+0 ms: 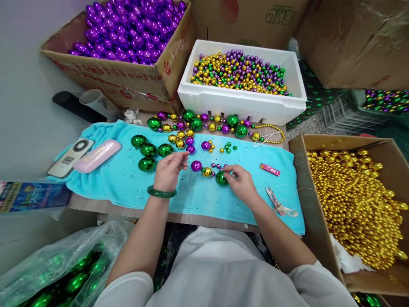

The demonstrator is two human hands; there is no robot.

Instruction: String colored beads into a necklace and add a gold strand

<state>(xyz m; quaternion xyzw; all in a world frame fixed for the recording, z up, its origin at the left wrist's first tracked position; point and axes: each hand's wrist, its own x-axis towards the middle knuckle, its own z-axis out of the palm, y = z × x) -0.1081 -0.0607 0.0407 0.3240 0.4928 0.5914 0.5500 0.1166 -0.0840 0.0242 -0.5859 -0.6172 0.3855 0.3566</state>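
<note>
A short string of beads spans the gap between my hands, low over a turquoise towel (191,200). My left hand (170,170), a green bangle (161,192) at its wrist, pinches a thin needle or thread running into a purple bead (196,166). Right of that bead come a gold bead (207,172) and a large green bead (221,178). The fingertips of my right hand (240,182) are closed at the green bead's upper right side. Several small purple beads (218,165) lie just behind. Loose large green beads (148,149) rest left of my left hand.
A finished-looking bead strand (196,124) stretches along the towel's back. Behind stand a white foam box (243,96) of small beads and a carton (111,79) of purple ones. Snips (275,202) lie right; a gold-bead carton (315,221) stands beyond. A pink case (97,156) lies left.
</note>
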